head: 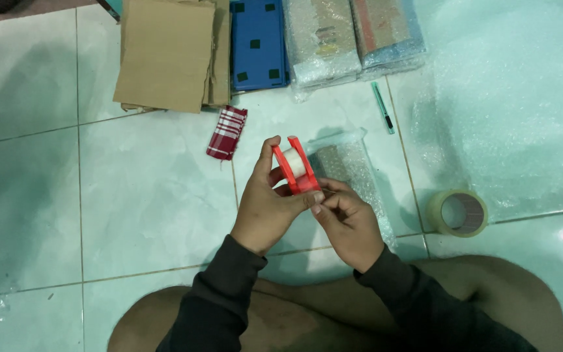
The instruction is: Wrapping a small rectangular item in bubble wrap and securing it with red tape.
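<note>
red tape dispenser (296, 166), seemingly red-plaid cloth (227, 133)

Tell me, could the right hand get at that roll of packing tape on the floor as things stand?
Probably yes: the roll of packing tape lies uncovered on the tiled floor to the right hand's side, nothing between, though its fingers are pinching at the red tape dispenser.

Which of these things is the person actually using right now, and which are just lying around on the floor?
In use: red tape dispenser, left hand, right hand.

Lying about: tape roll, checked cloth, flat cardboard, green pen, bubble-wrapped parcels, blue board.
</note>
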